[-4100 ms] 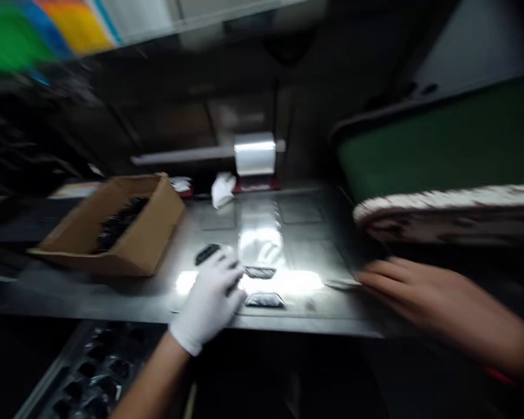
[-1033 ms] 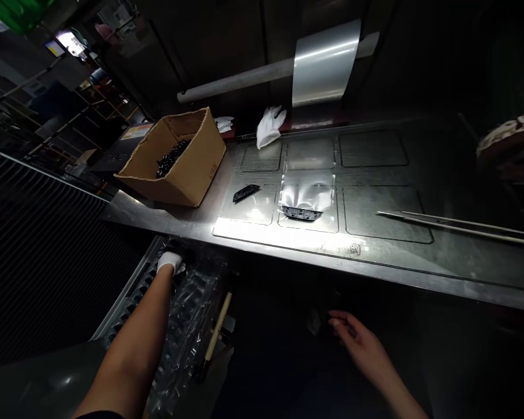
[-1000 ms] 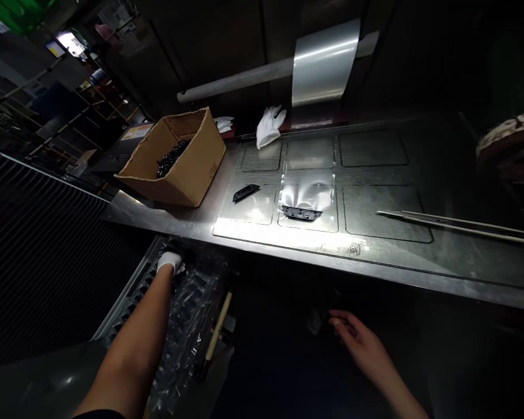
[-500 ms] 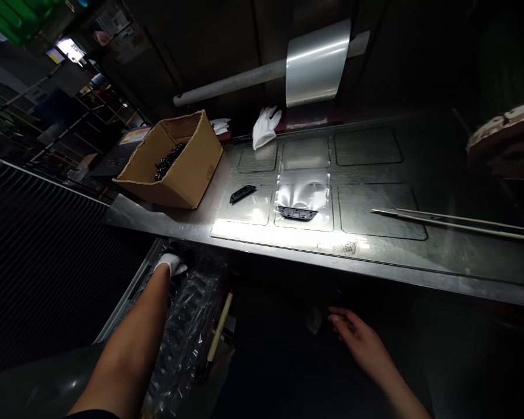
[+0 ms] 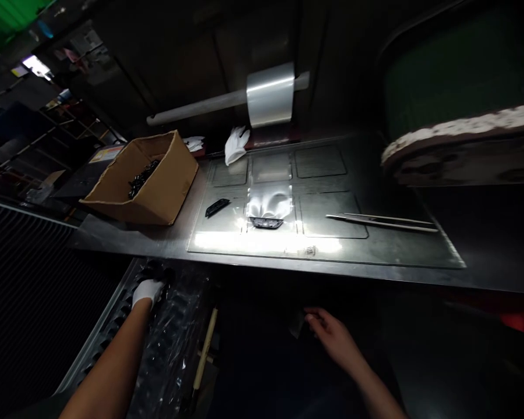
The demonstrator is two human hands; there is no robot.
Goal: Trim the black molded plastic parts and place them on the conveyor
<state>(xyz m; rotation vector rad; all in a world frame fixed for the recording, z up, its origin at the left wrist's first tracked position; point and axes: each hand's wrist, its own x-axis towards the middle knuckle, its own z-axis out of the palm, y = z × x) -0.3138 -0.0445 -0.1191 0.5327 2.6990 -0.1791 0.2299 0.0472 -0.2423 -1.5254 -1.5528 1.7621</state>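
My left hand [image 5: 147, 291], in a white glove, reaches into a clear plastic tray [image 5: 174, 331] with rows of pockets at the lower left. Its fingers are curled at a dark shape; what they hold is too dark to make out. My right hand [image 5: 329, 334] is bare and hovers below the bench edge, pinching a small translucent piece of film [image 5: 297, 323] between thumb and finger. On the glass sheet [image 5: 253, 244] lie two black plastic parts: one tilted part [image 5: 217, 207] at the left, and a longer part [image 5: 266, 223] at the lower edge of a clear film piece [image 5: 269, 199].
A cardboard box [image 5: 161, 198] of small black parts stands on the bench's left. Tweezers [image 5: 379, 220] lie on the glass at the right. Behind are a white glove [image 5: 236, 145] and a film roll [image 5: 271, 96] on a rod. A green-and-white machine part [image 5: 463, 131] overhangs the right.
My view has swung to the right, so the bench items sit further left. My left hand has turned and shifted within the tray. My right hand keeps its pinch on the film piece.
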